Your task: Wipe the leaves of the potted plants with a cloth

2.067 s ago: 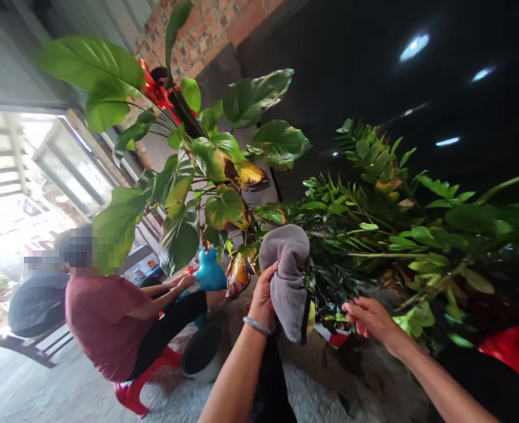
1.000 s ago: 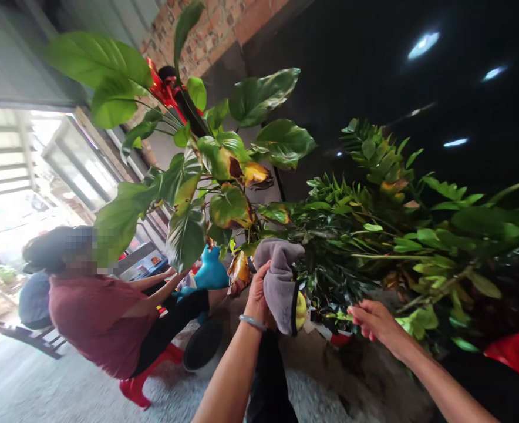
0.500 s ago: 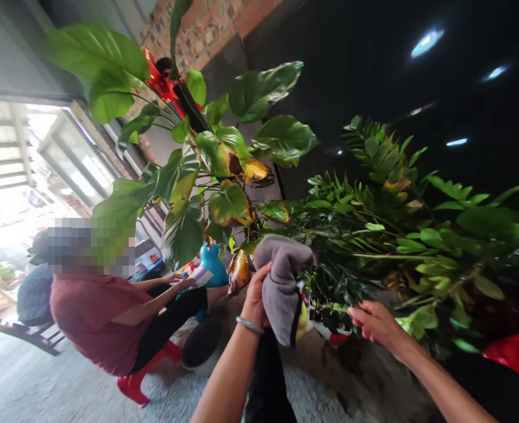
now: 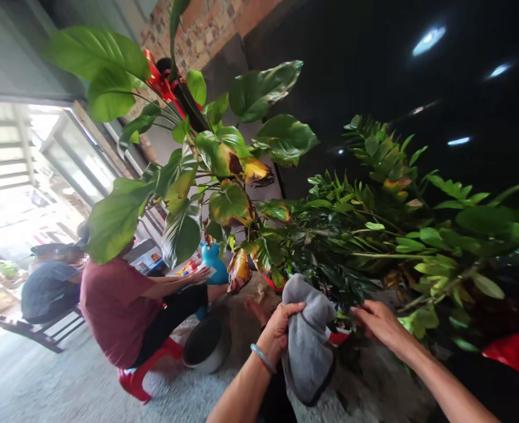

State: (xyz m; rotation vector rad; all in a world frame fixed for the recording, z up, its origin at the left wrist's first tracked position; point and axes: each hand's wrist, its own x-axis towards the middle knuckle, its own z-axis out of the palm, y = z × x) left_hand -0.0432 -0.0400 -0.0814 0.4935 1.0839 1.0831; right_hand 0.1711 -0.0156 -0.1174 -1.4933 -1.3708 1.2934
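Note:
My left hand [image 4: 281, 332], with a pale bangle at its wrist, grips a grey cloth [image 4: 306, 346] that hangs down from the fingers. Close by on the right, my right hand [image 4: 378, 323] is closed in a pinch on a thin plant stem at the lower edge of the dark green foliage [image 4: 343, 276]; leaves and shadow partly hide the fingertips. The cloth hangs just left of that hand, apart from it. Above my left hand rises a big-leaved plant [image 4: 228, 202] with several yellow and brown leaves.
A person in a maroon shirt [image 4: 114, 305] sits on a red plastic stool [image 4: 147, 367] at left. Beside them stands a dark bucket [image 4: 206, 343]. Farther back are a blue rounded object [image 4: 213, 264] and another person on a wooden bench [image 4: 26, 332]. A glossy black wall [image 4: 374, 59] backs the plants.
My left hand has moved right and down with the cloth, which now hangs lower and more spread out. My right hand stays almost in place. The seated person has leaned to the right.

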